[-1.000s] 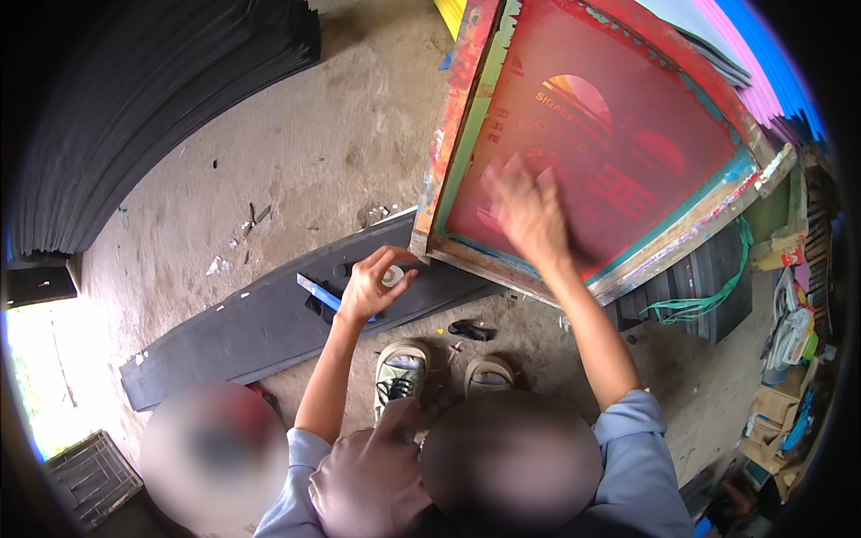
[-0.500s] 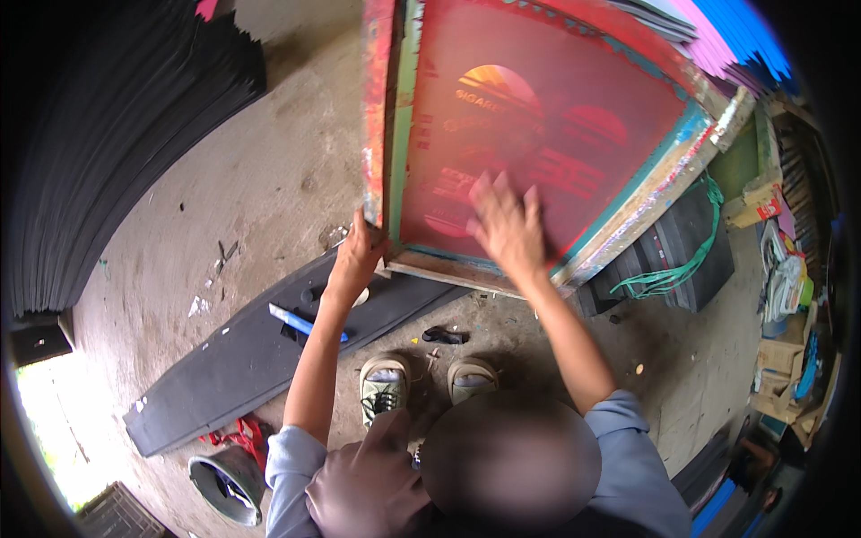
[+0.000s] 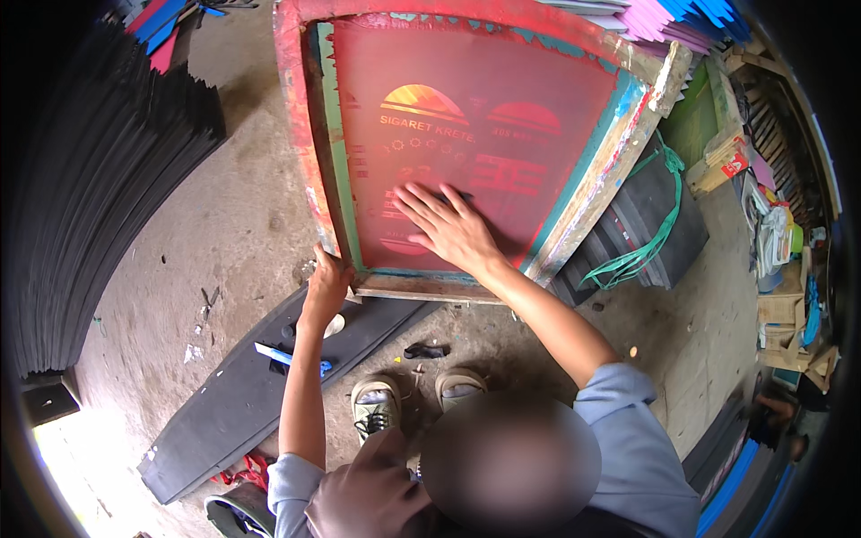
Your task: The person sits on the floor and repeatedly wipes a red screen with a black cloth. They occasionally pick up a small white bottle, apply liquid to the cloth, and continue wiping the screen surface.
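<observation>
A wooden screen-printing frame (image 3: 299,134), its sides stained red and green, stands tilted in front of me. Across it stretches a reddish, see-through mesh (image 3: 430,58) with pale half-round shapes and lettering in it. My left hand (image 3: 326,285) is closed round the frame's near left corner. Flat on the lower part of the mesh lies my right hand (image 3: 456,235), its fingers stretched out and holding nothing; its palm side is hidden.
A long black foam sheet (image 3: 215,403) lies on the floor, with a blue-and-white cutter (image 3: 287,357) on it. Tall black sheet stacks (image 3: 108,197) stand left. Behind the frame's right side sits a black bundle (image 3: 673,229) tied with green cord. A bucket (image 3: 238,511) is at lower left.
The frame and both hands appear further left, and the whole view has shifted. My right hand has moved a little leftward over the mesh. My left hand keeps hold of the corner.
</observation>
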Available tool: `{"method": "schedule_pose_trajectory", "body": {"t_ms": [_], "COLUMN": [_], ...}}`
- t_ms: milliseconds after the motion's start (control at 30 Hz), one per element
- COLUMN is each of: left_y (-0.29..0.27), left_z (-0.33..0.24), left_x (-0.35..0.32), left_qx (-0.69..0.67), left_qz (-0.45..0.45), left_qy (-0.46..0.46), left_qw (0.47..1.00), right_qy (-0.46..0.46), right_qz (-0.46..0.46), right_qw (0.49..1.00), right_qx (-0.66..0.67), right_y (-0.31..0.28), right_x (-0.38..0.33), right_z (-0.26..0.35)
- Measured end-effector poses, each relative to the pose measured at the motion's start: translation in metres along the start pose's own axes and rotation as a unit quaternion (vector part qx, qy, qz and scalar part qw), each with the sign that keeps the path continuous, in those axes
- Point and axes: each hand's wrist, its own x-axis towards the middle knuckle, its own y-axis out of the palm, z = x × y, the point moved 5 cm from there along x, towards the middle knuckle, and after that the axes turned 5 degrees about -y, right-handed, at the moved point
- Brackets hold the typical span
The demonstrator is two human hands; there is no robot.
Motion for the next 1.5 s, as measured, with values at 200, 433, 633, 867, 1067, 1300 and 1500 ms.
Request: {"method": "schedule_pose_trajectory", "body": {"t_ms": [200, 433, 633, 867, 1067, 1300, 1500], "left_y": [-0.005, 0.006, -0.001, -0.003, 0.005, -0.004, 0.006], "left_z": [0.008, 0.004, 0.013, 0.001, 0.016, 0.006, 0.003], "left_x": [0.001, 0.007, 0.003, 0.003, 0.005, 0.0, 0.008], "left_qx": [0.015, 0.03, 0.033, 0.009, -0.015, -0.028, -0.045], "left_qz": [0.008, 0.008, -0.033, -0.015, -0.041, -0.03, -0.031], "left_qy": [-0.007, 0.021, 0.046, 0.011, 0.038, 0.004, 0.025], "left_qw": [1.0, 0.999, 0.998, 1.0, 0.998, 0.999, 0.998], "right_qy": [0.369, 0.061, 0.212, 0.091, -0.162, 0.18, -0.199], "right_qz": [-0.082, 0.01, -0.037, -0.066, -0.017, -0.072, 0.047], "right_qw": [0.921, 0.998, 0.975, 0.994, 0.968, 0.977, 0.979], "right_qx": [0.091, 0.008, 0.05, -0.006, -0.189, 0.089, -0.01], "right_y": [-0.03, -0.01, -0.025, -0.033, 0.007, -0.054, 0.018], "right_x": [-0.019, 0.028, -0.002, 0.08, 0.018, 0.1, -0.029], "right_z": [-0.119, -0.015, -0.084, -0.027, 0.013, -0.079, 0.031]}}
